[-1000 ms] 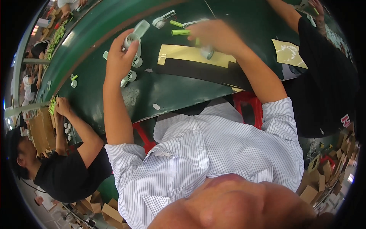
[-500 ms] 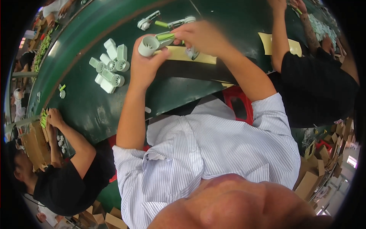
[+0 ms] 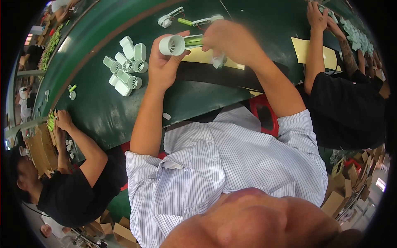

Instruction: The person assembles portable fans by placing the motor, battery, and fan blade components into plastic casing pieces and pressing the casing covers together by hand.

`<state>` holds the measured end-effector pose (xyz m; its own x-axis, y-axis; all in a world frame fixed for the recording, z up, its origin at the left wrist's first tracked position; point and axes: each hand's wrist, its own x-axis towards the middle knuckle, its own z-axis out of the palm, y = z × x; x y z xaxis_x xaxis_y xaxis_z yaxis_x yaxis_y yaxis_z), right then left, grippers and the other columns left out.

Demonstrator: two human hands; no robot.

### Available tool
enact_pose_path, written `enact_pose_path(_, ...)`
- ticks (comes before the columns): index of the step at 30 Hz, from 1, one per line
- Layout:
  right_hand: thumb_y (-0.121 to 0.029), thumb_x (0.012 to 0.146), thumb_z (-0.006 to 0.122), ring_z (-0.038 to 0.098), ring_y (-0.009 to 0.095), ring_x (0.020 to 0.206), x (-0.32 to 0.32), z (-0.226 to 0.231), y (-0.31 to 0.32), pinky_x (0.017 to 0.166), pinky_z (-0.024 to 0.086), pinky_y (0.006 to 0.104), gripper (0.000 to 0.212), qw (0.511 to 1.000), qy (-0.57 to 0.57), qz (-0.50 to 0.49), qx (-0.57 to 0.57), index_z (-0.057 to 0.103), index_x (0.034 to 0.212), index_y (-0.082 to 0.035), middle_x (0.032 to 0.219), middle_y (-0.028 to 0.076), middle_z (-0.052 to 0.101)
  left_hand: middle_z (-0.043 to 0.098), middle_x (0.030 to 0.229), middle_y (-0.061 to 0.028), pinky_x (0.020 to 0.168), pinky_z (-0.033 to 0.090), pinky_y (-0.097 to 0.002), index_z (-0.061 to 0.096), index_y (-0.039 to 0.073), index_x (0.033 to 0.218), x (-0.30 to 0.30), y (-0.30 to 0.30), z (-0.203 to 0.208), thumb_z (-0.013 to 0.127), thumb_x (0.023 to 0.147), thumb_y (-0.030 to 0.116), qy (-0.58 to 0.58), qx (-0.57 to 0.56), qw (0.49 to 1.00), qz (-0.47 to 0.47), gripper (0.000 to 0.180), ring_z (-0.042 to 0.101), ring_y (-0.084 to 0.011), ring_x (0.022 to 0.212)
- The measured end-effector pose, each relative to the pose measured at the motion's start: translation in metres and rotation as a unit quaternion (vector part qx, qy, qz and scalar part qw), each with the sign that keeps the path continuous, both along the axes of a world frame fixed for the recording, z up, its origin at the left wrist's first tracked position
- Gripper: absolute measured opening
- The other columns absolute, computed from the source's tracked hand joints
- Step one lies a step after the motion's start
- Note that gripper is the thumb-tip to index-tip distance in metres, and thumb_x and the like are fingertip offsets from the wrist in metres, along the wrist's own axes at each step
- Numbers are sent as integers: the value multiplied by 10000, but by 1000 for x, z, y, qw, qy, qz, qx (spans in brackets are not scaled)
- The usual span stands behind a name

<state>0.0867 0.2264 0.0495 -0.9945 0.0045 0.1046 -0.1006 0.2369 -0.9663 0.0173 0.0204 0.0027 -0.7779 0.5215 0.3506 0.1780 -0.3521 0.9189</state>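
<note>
My left hand (image 3: 162,62) is closed round a pale green fan housing (image 3: 173,45), a round vaned cup with a hollow handle. Inside the handle lies a bright green battery cell (image 3: 193,40). The fingertips of my right hand (image 3: 227,41) are bent together at the handle's far end; what they pinch is hidden. Below that hand hangs a small whitish part (image 3: 219,61), blurred. Several more housings (image 3: 127,65) lie in a cluster left of my hands. Beyond my hands are a white motor assembly (image 3: 166,20), a loose green cell (image 3: 184,22) and another assembly (image 3: 209,20).
A black strip (image 3: 194,74) with a yellow sheet (image 3: 231,63) lies across the green table (image 3: 99,120). Another yellow sheet (image 3: 302,46) is at the right. Co-workers in black sit on both sides. A red stool (image 3: 264,113) stands under the table edge.
The green cell now sits deeper in the housing's handle, and my right hand has moved to the handle's end. The whole view has shifted slightly.
</note>
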Motion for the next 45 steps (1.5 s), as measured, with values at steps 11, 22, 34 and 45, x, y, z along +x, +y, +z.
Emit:
enact_pose_path(11,-261,887,579,645,368,809,-9,-10,-31,726,499,446,280,951,17,-26,309,561,1046,-31,836,175,666,549,1257,-210,875,518,-330,361,28,1268,18,10,-3,610,886,18,-98,32,994,20,456,578,-233,1097)
enact_pose_path(22,-296,845,609,663,252,821,-23,16,-62,711,505,351,352,966,-38,37,254,567,1019,8,900,139,685,618,1134,-196,743,502,-261,362,-45,1232,10,22,5,506,936,68,-138,100,963,209,348,615,-167,938)
enact_pose_path(34,-209,798,647,632,285,884,-35,51,-45,784,506,351,455,985,-29,90,145,559,1214,-46,941,145,655,638,1012,-71,719,489,-263,511,48,1248,17,3,36,540,884,88,53,-153,978,132,368,608,-118,801)
enact_pose_path(45,-80,729,630,633,195,604,-32,72,-72,536,506,305,298,993,1,31,110,575,978,76,768,146,644,645,968,-185,597,525,-269,313,-76,1255,17,-16,28,519,905,97,-14,-159,978,136,442,651,-172,716)
